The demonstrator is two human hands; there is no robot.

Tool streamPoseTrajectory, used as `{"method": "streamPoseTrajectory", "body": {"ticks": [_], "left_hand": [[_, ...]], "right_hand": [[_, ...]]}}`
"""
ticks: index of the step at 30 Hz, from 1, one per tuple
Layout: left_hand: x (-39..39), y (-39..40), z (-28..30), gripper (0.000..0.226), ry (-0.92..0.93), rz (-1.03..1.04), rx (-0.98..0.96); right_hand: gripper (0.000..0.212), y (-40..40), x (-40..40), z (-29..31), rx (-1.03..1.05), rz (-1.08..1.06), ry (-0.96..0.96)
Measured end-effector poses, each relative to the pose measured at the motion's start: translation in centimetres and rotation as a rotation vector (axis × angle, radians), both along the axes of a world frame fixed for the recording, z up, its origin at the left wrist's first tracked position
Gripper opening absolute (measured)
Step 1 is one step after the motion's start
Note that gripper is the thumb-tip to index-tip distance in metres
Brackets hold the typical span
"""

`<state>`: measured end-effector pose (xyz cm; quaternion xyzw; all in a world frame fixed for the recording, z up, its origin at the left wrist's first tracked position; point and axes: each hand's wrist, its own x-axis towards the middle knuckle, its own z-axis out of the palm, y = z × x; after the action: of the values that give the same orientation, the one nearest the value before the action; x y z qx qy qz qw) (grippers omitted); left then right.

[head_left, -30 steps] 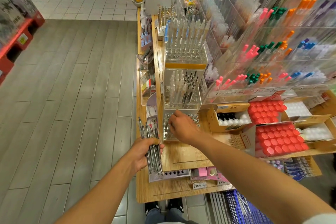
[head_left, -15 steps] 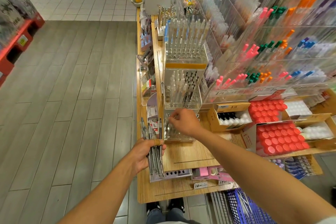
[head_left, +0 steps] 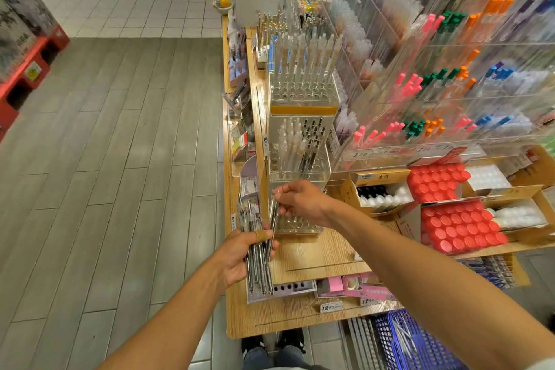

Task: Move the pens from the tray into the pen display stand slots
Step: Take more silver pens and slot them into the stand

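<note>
Gripping a pen bundle, left hand; right hand pinching one pen before clear stand.

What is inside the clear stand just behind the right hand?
The lowest clear stand shows rows of mostly empty slots. The right hand, pinching one pen drawn from the left hand's bundle, covers its upper part, so pens there cannot be ruled out.

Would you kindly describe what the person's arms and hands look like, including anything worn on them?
Both forearms are bare, with no watch or bracelet visible. The left hand wears no glove but has a tan adhesive bandage wrapped round the thumb. The right hand is bare, with no rings visible. A pale sleeve edge shows at the frame's bottom right corner, high up the right arm.
</note>
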<state>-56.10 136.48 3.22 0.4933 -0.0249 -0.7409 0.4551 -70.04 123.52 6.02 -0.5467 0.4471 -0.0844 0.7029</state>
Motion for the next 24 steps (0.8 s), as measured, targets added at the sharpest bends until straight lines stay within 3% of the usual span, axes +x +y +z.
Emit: {"method": "streamPoseTrajectory", "body": {"ticks": [8,13,24], "left_hand": [[1.3,-0.5,-0.5,0.011,-0.072,0.127,0.127],[1.5,-0.3,-1.2,0.025,-0.111,0.105,0.149],[1.4,-0.5,-1.2,0.018,-0.16,0.099,0.164]], "right_hand": [[0.007,-1.2,0.0,1.6,-0.502,-0.126,0.006],[0.006,-1.1,-0.3,-0.5,-0.907,0.177,0.22],[0.007,-0.7,-0.4,-3.5,-1.004,0.357,0.371]]}}
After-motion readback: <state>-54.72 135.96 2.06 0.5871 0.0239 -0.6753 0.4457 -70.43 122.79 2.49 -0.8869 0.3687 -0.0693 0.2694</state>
